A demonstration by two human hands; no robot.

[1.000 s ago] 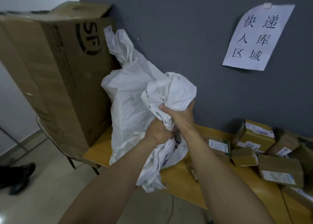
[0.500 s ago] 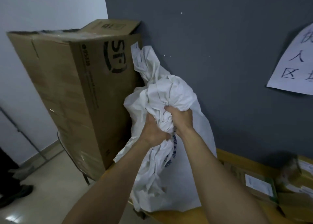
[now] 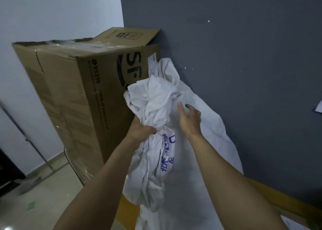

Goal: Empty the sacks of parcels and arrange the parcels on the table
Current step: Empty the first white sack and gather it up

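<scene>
While the left hand (image 3: 141,131) grips the white sack (image 3: 153,97) at a bunched neck, its fingers clamped round the gathered cloth, the right hand (image 3: 190,120) hangs just beside the bunch with fingers (image 3: 191,108) apart and loosely bent, holding nothing; whether they touch the cloth cannot be told. The sack is held up over the near end of the desk (image 3: 282,202), between the box (image 3: 73,94) and the grey wall (image 3: 244,55). It is crumpled above the grip and hangs limp below, with blue print down one fold that is too creased to read. Its mouth is hidden in the folds and nothing can be seen inside it. Behind it a flatter spread of white sacking slants from the wall down onto the desk; whether that is the same sack or a second one is unclear. The tall cardboard box stands to the left, marked SF, one top flap raised against the wall, its top covered with clear film; its contents are hidden, and its base is out of sight behind the left arm. Only strips of the yellow desk show past the sacking and arms. At the bottom right corner a pale label on something brown is cut off by the frame. On the right edge a corner of white paper (image 3: 319,106) sits on the wall, also cut off.
</scene>
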